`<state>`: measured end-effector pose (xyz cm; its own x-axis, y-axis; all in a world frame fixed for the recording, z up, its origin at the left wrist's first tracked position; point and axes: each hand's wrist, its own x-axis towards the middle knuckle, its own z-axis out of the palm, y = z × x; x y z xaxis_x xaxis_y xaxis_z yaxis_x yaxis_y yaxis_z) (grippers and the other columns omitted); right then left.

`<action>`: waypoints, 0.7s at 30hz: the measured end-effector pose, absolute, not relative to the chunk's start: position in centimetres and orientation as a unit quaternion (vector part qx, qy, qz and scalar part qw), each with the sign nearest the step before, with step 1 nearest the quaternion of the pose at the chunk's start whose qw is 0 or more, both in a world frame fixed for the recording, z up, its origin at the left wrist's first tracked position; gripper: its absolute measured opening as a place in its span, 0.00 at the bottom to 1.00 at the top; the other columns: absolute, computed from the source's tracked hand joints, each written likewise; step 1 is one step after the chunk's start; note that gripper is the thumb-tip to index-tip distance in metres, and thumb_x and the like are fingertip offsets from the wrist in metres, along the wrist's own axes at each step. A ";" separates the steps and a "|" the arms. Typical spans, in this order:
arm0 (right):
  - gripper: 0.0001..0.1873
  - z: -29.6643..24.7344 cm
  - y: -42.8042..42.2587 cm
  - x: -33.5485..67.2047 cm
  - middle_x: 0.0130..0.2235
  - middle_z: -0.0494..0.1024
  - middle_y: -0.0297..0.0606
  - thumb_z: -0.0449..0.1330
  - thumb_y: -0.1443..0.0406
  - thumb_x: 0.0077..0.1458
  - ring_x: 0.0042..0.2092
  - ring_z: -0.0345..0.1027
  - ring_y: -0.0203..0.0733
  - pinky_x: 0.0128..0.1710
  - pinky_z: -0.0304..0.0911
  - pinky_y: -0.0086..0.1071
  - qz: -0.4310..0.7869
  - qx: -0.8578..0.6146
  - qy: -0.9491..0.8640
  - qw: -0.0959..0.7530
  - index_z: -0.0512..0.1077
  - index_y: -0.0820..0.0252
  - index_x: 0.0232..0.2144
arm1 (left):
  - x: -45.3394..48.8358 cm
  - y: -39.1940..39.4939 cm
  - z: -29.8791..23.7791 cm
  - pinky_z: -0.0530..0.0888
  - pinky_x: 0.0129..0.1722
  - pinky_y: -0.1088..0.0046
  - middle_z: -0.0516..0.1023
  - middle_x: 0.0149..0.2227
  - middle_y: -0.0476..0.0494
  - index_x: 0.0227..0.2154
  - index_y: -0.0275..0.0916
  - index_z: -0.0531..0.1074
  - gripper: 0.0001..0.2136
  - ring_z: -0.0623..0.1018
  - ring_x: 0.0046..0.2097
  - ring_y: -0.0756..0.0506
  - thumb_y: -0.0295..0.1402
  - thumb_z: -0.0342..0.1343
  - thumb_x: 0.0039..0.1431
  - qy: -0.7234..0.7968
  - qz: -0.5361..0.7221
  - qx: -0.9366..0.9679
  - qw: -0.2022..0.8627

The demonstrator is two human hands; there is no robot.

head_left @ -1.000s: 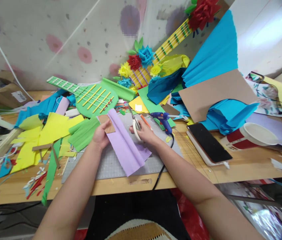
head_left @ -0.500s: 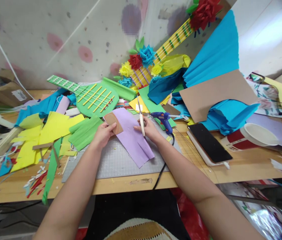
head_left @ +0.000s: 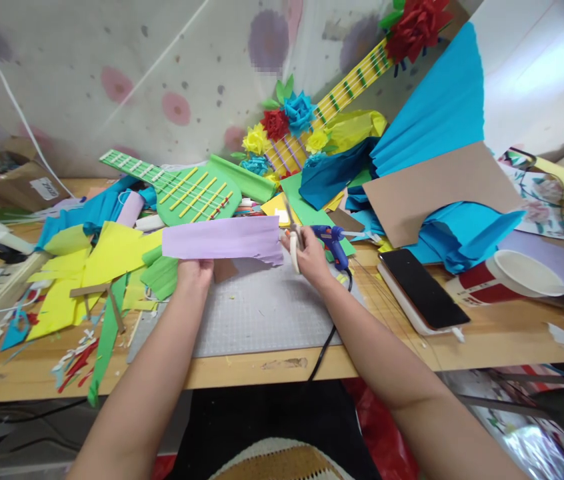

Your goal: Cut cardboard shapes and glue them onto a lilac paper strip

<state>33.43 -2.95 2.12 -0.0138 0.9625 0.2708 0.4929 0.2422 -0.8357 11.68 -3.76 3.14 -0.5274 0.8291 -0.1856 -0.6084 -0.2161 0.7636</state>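
Note:
A strip of lilac crepe paper point(head_left: 222, 240) is held level above the grey cutting mat point(head_left: 262, 313). My left hand point(head_left: 196, 272) grips it from below near its left end, its fingers mostly hidden by the paper. Under the strip, a piece of brown cardboard point(head_left: 225, 269) peeks out beside that hand. My right hand point(head_left: 309, 257) is closed on white-handled scissors point(head_left: 295, 250), just off the strip's ragged right end, the blades pointing away from me. Close behind the right hand lies a blue glue gun point(head_left: 335, 243).
Behind the mat are a green paper guitar point(head_left: 199, 193) and a yellow one point(head_left: 352, 87) with paper flowers. Yellow paper scraps point(head_left: 107, 253) spread at left. At right are a phone point(head_left: 425, 288), a paper cup point(head_left: 512, 279) and a cut cardboard sheet point(head_left: 442, 180). The glue gun's black cable point(head_left: 323, 353) crosses the front edge.
The lilac paper has swung from slanting towards me to lying crosswise and flipped, so the cardboard piece is now mostly underneath. My right hand with the scissors has shifted slightly right, off the paper.

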 end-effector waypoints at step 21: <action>0.21 2.2 -2.5 31.1 0.42 0.68 0.40 0.55 0.55 0.49 0.41 0.62 0.38 0.43 0.57 0.32 0.358 -0.440 -0.707 0.423 0.60 0.60 0.43 | 15.3 -4.6 1.3 0.76 0.35 0.67 0.74 0.28 0.50 0.32 0.38 0.68 0.11 0.76 0.30 0.50 0.20 0.52 0.44 0.517 0.706 0.119 0.469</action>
